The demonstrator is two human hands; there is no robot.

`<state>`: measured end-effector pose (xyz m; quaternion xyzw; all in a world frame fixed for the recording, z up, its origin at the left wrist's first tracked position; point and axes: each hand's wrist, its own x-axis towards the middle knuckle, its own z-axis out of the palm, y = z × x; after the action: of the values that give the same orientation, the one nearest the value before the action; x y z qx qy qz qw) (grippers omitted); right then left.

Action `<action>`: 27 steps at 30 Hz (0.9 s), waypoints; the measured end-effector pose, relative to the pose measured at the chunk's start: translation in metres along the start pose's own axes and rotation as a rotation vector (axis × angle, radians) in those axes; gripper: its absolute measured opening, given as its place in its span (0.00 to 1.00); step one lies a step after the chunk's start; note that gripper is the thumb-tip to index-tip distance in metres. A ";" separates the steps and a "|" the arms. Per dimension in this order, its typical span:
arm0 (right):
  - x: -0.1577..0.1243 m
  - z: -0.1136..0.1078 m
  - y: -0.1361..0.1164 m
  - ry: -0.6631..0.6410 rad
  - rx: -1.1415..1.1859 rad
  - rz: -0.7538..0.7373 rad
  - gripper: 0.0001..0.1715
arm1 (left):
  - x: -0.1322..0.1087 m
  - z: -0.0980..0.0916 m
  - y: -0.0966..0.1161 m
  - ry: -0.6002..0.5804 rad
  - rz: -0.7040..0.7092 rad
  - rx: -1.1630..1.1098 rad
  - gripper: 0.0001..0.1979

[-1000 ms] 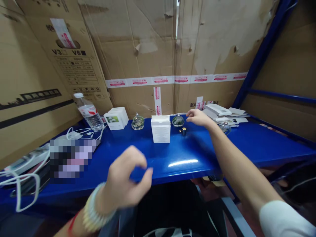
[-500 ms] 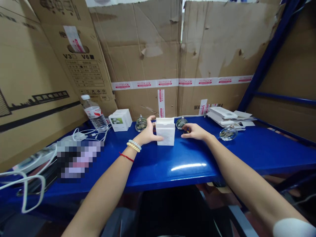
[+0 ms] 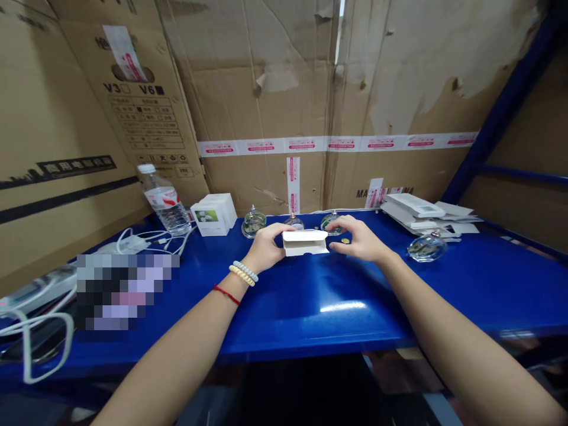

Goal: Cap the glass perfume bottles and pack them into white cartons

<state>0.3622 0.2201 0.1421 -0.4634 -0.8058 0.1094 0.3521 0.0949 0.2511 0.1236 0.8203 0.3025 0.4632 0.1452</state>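
Note:
A small white cardboard box (image 3: 305, 251) is in my left hand (image 3: 266, 245), gripped at its left side. Its open end is tilted toward me, and the inside shows. My right hand (image 3: 357, 239) is beside the box's right edge with thumb and fingers apart; I cannot tell whether the thumb touches it. Behind the hands stand a round glass bottle with a pointed top (image 3: 254, 222), another glass bottle (image 3: 293, 222) partly hidden by the box, and a third glass bottle (image 3: 329, 222) partly covered by my right fingers. A small gold round piece (image 3: 345, 241) lies by my right hand.
White boxes (image 3: 213, 216) and a water bottle (image 3: 165, 201) stand at the left, near white cables (image 3: 133, 241). Flattened white cartons (image 3: 415, 207) and another glass bottle (image 3: 426, 247) lie right on the blue table (image 3: 284, 319). Cardboard walls (image 3: 266, 112) enclose the back.
The white box has tipped from upright so its open end now faces me. My left hand has turned with it. The right hand stays near its right side, fingers spread wider.

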 end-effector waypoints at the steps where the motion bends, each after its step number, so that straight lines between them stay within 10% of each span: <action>1: 0.000 0.000 0.000 0.013 -0.015 -0.003 0.19 | 0.000 0.000 0.000 -0.006 0.000 0.009 0.18; 15: 0.007 -0.001 0.018 0.300 -0.076 0.371 0.03 | 0.005 -0.011 -0.007 0.061 -0.200 -0.063 0.19; 20: 0.006 -0.002 0.022 0.293 -0.051 0.455 0.03 | 0.009 -0.047 -0.013 -0.157 -0.494 -0.372 0.22; 27: 0.007 -0.001 0.032 0.340 -0.035 0.509 0.03 | 0.004 -0.085 -0.009 -0.325 -0.798 -0.177 0.21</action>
<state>0.3823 0.2434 0.1301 -0.6680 -0.5950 0.1012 0.4353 0.0209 0.2572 0.1665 0.6859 0.5278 0.2599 0.4283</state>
